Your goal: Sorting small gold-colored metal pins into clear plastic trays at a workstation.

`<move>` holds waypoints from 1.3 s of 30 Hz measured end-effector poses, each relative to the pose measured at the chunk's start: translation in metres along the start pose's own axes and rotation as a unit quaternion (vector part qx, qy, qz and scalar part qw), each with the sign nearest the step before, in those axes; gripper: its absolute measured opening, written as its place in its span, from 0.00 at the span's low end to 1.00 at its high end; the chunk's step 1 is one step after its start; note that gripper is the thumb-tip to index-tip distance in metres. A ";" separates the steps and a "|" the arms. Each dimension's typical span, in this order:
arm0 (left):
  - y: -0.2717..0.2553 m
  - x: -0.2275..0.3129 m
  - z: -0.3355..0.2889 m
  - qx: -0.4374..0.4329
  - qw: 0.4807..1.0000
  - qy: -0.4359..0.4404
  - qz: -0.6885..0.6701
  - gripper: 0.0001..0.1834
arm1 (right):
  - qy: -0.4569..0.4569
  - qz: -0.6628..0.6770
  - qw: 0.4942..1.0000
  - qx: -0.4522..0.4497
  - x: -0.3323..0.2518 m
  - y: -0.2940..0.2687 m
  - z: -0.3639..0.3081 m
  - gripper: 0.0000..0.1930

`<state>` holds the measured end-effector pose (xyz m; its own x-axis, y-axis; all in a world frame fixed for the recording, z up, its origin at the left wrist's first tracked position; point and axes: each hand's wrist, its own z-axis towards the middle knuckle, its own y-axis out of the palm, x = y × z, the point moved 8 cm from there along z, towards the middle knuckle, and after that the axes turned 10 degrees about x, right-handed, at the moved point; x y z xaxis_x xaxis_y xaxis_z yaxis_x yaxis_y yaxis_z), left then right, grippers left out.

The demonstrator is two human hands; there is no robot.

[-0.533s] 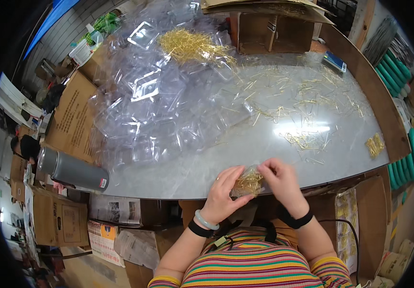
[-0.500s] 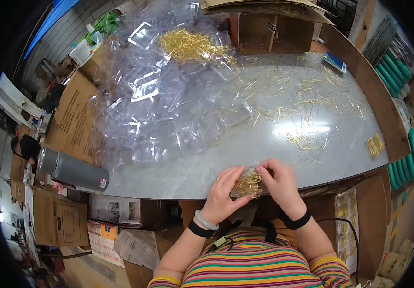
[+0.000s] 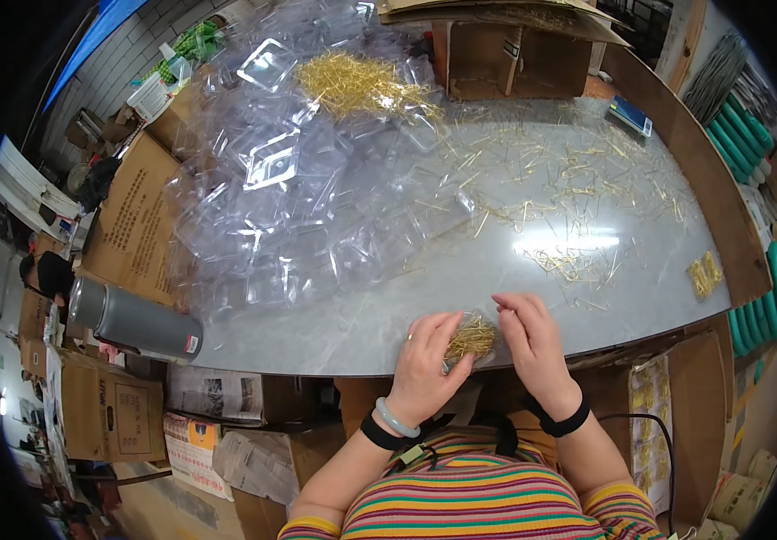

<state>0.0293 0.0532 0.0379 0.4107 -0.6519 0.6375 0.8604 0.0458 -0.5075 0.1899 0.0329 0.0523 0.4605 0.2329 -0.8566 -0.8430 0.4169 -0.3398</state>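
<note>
A small clear plastic box (image 3: 474,340), filled with thin gold wire pieces, is at the table's near edge. My left hand (image 3: 424,364) grips its left side, with the thumb along the near side and the fingers behind. My right hand (image 3: 533,340) is just right of the box, fingers stretched out and apart from the thumb, holding nothing that shows. Beyond it, loose gold wire pieces (image 3: 573,264), some bent like hooks, lie scattered on the grey table (image 3: 352,337). A packed clear box of gold pieces (image 3: 704,274) stands at the right edge.
Many clear plastic boxes (image 3: 316,211) cover the table's left, with a gold wire heap (image 3: 361,83) on top. A grey bottle (image 3: 141,319) lies at the left edge. A cardboard box (image 3: 478,67) and a blue pack (image 3: 628,117) are at the back. A brown board (image 3: 712,171) borders the right.
My right hand has let go of the box's right side and moved slightly right, its fingers straightening. The box stays in my left hand, its gold contents now more exposed.
</note>
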 end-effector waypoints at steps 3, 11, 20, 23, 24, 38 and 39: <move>-0.002 0.003 0.000 0.000 1.000 0.003 -0.013 0.34 | -0.084 -0.072 0.994 0.011 -0.007 0.003 -0.014 0.15; 0.002 0.002 -0.008 -0.017 0.998 0.057 0.015 0.36 | -0.185 -0.169 0.968 -0.030 -0.014 0.023 -0.023 0.25; 0.000 0.010 -0.004 -0.028 0.997 0.063 0.015 0.37 | -0.071 -0.060 0.993 -0.071 0.006 0.006 -0.013 0.30; 0.002 0.008 -0.007 -0.029 0.998 0.058 0.017 0.36 | 0.020 -0.073 0.995 -0.061 0.016 0.010 -0.013 0.26; 0.002 0.007 -0.007 -0.030 0.998 0.057 0.018 0.36 | -0.033 -0.103 0.993 -0.047 0.010 0.010 -0.013 0.26; -0.002 -0.004 -0.009 -0.100 0.991 0.012 -0.085 0.63 | -0.188 -0.208 0.957 -0.068 -0.031 0.016 -0.029 0.36; -0.001 -0.005 -0.009 -0.096 0.991 0.016 -0.089 0.64 | -0.180 -0.214 0.958 -0.057 -0.033 0.018 -0.028 0.36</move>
<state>0.0237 0.0494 0.0301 0.2445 -0.6603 0.7101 0.8437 -0.2161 -0.4914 0.1521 0.0082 0.0636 0.8200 0.3589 -0.4458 -0.5703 0.4480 -0.6885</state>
